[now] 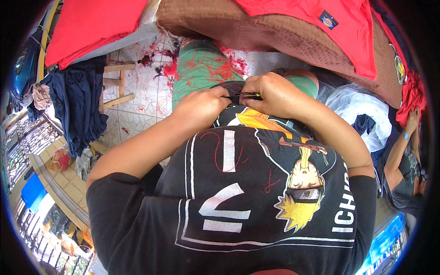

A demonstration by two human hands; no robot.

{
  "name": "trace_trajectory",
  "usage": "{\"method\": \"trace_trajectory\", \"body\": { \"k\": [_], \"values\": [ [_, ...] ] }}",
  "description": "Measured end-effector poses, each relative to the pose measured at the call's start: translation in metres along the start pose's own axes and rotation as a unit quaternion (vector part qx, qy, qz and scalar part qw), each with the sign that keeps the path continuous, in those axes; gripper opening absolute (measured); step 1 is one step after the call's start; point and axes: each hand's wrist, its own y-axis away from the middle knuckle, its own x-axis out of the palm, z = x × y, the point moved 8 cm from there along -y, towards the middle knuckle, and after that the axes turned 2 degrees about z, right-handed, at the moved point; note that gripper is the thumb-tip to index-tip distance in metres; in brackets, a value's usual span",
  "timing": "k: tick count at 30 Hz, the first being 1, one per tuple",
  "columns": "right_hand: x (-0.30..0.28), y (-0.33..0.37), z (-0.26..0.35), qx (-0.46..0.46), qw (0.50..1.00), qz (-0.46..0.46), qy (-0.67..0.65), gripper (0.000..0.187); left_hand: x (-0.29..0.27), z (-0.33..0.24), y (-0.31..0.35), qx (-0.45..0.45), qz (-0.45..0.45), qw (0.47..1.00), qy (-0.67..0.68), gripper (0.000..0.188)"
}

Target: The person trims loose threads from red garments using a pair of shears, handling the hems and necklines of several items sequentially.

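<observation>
Above my lap, my left hand is closed with its fingers pinching the edge of a piece of dark cloth. My right hand meets it from the other side, fingers curled around small thin-bladed snips. The snips lie level between the two hands, against the cloth. How much of the cloth hangs below is hidden by my hands and my black printed T-shirt. Loose red threads cling to the shirt and to my green shorts.
Ahead is a brown patterned padded surface with a red garment over it. More red cloth lies at the far left, navy cloth below. White plastic sits at right, near another person's arm. Thread scraps litter the tiles.
</observation>
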Motion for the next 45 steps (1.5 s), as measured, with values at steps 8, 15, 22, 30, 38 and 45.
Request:
{"method": "trace_trajectory", "body": {
  "k": [8, 15, 22, 30, 38, 45],
  "values": [
    [-0.012, 0.008, 0.004, -0.01, 0.997, -0.067, 0.046, 0.02, -0.018, 0.014, 0.003, -0.016, -0.183, 0.976, 0.116, 0.017],
    [-0.014, 0.006, 0.004, 0.003, 0.983, -0.133, 0.125, 0.019, 0.018, 0.038, -0.012, -0.113, -0.02, 0.887, 0.448, 0.025],
    [-0.027, 0.008, 0.0, -0.013, 0.976, -0.212, 0.04, 0.019, 0.038, 0.045, -0.011, -0.205, 0.04, 0.678, 0.705, 0.02],
    [-0.004, 0.006, 0.003, 0.091, 0.993, -0.05, 0.056, 0.02, 0.045, 0.049, -0.014, -0.2, 0.104, 0.626, 0.746, 0.018],
    [0.0, 0.0, 0.024, -0.049, 0.997, -0.058, -0.005, 0.014, 0.026, 0.055, -0.002, -0.121, 0.263, 0.736, 0.612, 0.023],
    [-0.002, -0.002, 0.045, -0.093, 0.994, -0.037, 0.036, 0.019, 0.013, 0.049, 0.004, -0.068, 0.42, 0.765, 0.484, 0.028]
  ]
}}
